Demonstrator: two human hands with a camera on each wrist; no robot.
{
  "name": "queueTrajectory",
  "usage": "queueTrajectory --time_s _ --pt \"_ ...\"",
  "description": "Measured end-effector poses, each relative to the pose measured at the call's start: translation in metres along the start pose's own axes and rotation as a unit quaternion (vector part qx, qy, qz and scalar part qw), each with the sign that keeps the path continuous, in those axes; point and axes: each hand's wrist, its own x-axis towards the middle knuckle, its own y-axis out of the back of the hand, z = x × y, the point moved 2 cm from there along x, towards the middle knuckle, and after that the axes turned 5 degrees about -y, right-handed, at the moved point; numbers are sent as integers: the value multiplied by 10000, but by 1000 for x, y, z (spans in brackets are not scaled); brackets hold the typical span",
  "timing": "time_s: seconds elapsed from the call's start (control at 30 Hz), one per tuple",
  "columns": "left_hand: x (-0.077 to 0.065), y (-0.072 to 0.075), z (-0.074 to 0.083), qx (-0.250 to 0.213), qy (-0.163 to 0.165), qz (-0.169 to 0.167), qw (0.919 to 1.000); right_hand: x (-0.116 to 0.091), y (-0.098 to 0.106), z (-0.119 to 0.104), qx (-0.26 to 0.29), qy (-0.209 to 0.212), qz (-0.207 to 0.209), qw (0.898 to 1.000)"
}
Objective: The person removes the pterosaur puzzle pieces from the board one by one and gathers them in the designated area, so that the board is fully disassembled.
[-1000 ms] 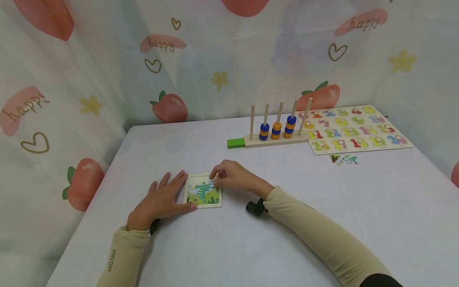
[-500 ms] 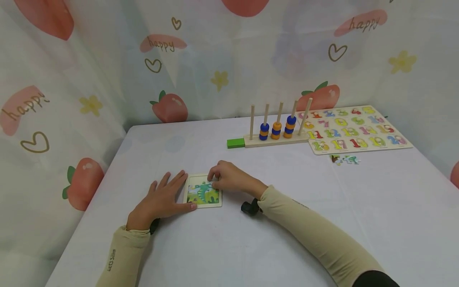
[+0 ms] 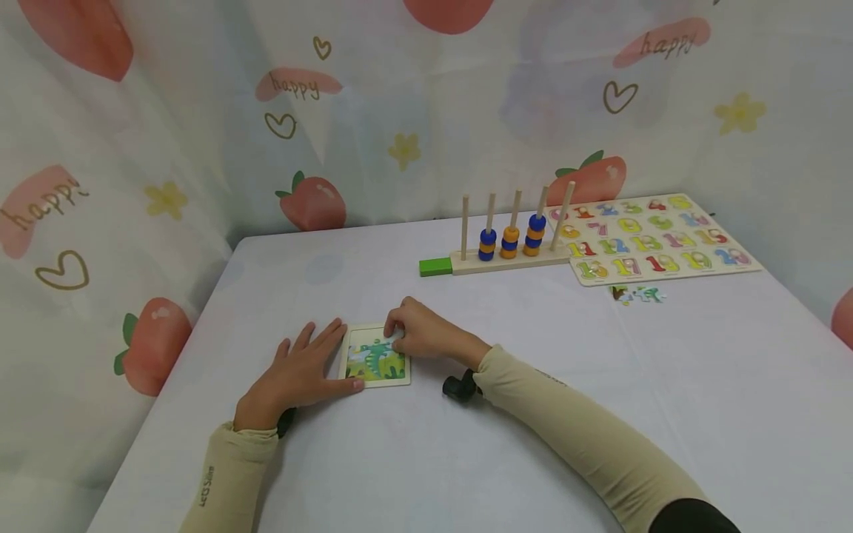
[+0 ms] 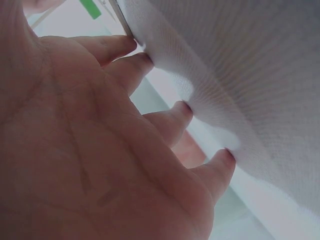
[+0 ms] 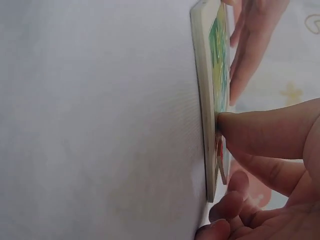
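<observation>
A small wooden jigsaw tray [image 3: 386, 383] with a green dinosaur picture [image 3: 375, 359] lies flat on the white-covered table. My left hand [image 3: 293, 377] is spread at its left side, fingertips at the tray's left edge and thumb over its near edge. At the upper right corner of the tray, my right hand [image 3: 429, 332] pinches a thin puzzle piece [image 5: 223, 172] between thumb and fingers. In the right wrist view that piece stands tilted over the tray's surface, one end raised. My fingers hide most of its face.
Two loose puzzle pieces [image 3: 646, 295] lie at the right, just in front of a wooden number board [image 3: 673, 275]. Left of the board stands a bead-peg counter [image 3: 509, 265] with upright pegs and a green end block [image 3: 435, 266]. A printed curtain [image 3: 373, 96] hangs behind the table.
My right hand has shifted slightly left over the tray's upper right corner, still pinching the puzzle piece. My left hand stays in place beside the tray. The head view has turned a little.
</observation>
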Motion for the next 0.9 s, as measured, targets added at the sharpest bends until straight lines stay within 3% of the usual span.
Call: queueTrajectory --time_s 0.27,0.9 --pt "1 -1 0 34 29 -8 10000 -1 -1 -1 73 -80 171 9998" --pt "-2 -1 3 -11 32 -9 10000 -3 3 3 261 226 601 9976"
